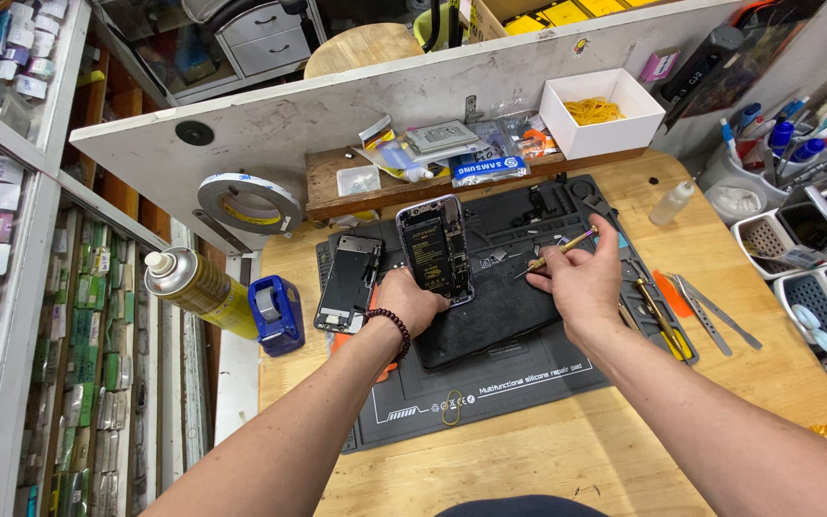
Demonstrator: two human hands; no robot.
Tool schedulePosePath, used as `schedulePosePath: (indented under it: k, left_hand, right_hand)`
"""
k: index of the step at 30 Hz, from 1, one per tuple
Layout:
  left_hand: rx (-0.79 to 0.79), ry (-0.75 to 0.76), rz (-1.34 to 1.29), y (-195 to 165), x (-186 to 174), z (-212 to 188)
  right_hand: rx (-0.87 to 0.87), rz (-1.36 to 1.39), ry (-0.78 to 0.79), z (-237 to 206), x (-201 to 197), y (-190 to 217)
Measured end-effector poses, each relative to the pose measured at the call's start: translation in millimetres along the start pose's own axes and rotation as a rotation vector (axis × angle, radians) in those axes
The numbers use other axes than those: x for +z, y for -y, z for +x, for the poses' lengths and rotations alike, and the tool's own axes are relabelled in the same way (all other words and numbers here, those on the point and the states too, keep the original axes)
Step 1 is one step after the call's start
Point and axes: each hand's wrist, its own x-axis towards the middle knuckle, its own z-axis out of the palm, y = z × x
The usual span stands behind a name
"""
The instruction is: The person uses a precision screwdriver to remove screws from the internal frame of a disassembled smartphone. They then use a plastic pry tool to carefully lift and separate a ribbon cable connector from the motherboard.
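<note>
My left hand (407, 303) grips the lower end of an opened phone body (435, 247) and holds it tilted up off the black silicone repair mat (490, 369), its battery and inner parts facing me. My right hand (576, 278) holds a thin gold-handled screwdriver (555, 253) whose tip points left toward the phone's right edge. A detached phone screen (348, 282) lies on the mat just left of my left hand. A dark bead bracelet circles my left wrist.
A spray can (195, 284) and a blue tape dispenser (276, 312) lie at the mat's left. Tweezers and flat metal tools (705, 311) rest to the right. A white box of rubber bands (597, 112), packaged parts, a small bottle (671, 203) and tool holders stand behind.
</note>
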Motion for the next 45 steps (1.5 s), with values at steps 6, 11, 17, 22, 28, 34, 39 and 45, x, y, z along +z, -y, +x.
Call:
schedulePosePath:
  k: [6,11,17,22,28,34,39,45]
  left_hand:
    - [0.001,0.002,0.026,-0.1,0.0,0.1]
    - [0.003,0.006,-0.001,0.9,-0.1,-0.4]
    - [-0.005,0.006,-0.002,-0.6,-0.5,-1.7]
    - [-0.042,0.01,0.03,-3.0,-0.1,-2.1]
    - [-0.045,0.022,0.034,-5.3,-2.0,-1.2]
    - [-0.035,0.006,0.017,-5.3,-0.2,-0.5]
    - [-0.064,0.015,-0.003,-3.9,-0.3,2.5]
    - [-0.066,0.031,0.032,-8.8,-3.5,1.5]
  right_hand:
    - [-0.028,-0.019,0.005,-1.1,-1.7,0.8]
    - [-0.024,-0.008,-0.003,-1.6,-2.1,0.5]
    - [-0.031,-0.049,0.009,-4.6,-2.2,2.2]
    - [-0.051,-0.069,0.02,-9.7,-1.3,8.6]
    - [-0.093,-0.014,0.081,-22.3,10.4,16.8]
    - [-0.057,0.045,0.18,-44.4,34.9,8.9]
    - [-0.106,-0.098,0.168,-51.5,44.2,4.8]
    - [-0.181,-0.202,0.182,-51.5,50.4,7.0]
